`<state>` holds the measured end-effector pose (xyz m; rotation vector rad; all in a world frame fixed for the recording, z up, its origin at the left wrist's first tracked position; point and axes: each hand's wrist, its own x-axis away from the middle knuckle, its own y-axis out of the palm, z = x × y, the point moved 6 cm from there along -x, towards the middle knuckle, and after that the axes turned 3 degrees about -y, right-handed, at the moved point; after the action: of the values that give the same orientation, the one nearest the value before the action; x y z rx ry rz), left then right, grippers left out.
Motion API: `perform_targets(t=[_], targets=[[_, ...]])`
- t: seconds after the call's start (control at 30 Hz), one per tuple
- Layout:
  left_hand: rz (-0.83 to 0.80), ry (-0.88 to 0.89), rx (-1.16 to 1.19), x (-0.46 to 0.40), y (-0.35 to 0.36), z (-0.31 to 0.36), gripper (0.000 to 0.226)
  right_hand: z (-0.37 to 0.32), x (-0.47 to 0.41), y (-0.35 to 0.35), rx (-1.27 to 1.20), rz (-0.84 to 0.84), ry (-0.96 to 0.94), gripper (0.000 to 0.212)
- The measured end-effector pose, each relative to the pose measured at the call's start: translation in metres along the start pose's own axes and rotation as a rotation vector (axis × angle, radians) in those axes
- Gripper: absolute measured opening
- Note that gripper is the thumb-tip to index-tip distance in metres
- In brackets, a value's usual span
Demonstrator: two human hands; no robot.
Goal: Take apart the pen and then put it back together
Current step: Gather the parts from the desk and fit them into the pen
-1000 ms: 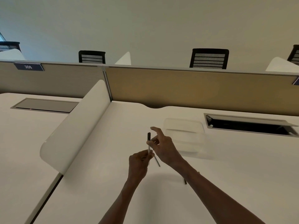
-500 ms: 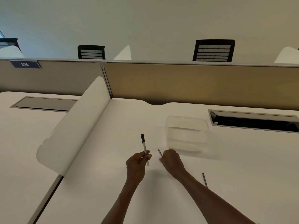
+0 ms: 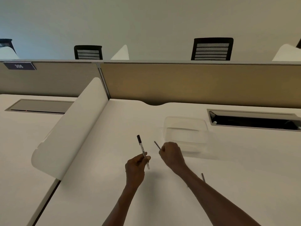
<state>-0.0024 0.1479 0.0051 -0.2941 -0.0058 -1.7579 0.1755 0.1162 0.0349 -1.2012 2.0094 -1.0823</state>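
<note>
Obs., head view, desk stn. L hand (image 3: 136, 167) above the white desk (image 3: 101, 185), fingers curled round the pen barrel (image 3: 143, 151); thumb and forefinger pinch it approx. mid-length. Barrel is white w/ a black far end, tilted, black end pointing up and far-left, white end sticking out below the thumb toward the near side. R hand (image 3: 171, 154) just right of the L, hands apart, not touching. R fingers curled tight, pinching a thin dark rod (image 3: 157, 145), prob. the refill; only its far portion shows, pointing far-left out of the fist; rest is hidden in the hand. Rod tip and barrel are near each other but apart.

A second short dark piece (image 3: 203, 177) lies on the desk by the R forearm, near-right of both hands; part of it is hidden behind the arm. What pen part it is: cannot tell.

Clear plastic tray (image 3: 185, 123) sits on the desk just beyond the R hand; contents not discernible. Open cable hatch (image 3: 254, 119) far-right. Curved white divider (image 3: 71, 128) on the left. Beige partition (image 3: 195, 82) along the far edge; plate "306" (image 3: 19, 66) far-left.
</note>
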Motion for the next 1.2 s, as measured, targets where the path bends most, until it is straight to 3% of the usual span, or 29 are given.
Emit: perform_targets(t=[0.23,0.53,0.77,0.93,1.2], targets=[[0.018,0.007,0.029,0.002,0.009,0.011,0.014,0.019,-0.053,-0.082,0.206,0.188,-0.065,0.014],[0.013,-0.041,0.079,-0.008,0.022,0.015,0.010,0.086,-0.098,-0.060,0.460,-0.142,-0.081,0.016],[0.011,-0.079,0.117,-0.005,0.027,0.007,0.012,0.096,-0.105,-0.038,0.496,-0.226,-0.119,0.019],[-0.001,-0.120,0.165,0.002,0.030,0.005,0.012,0.098,-0.104,-0.047,0.358,-0.179,-0.085,0.015],[-0.020,-0.160,0.240,0.023,0.037,0.012,0.015,0.053,-0.037,-0.085,-0.095,0.103,-0.139,0.014]])
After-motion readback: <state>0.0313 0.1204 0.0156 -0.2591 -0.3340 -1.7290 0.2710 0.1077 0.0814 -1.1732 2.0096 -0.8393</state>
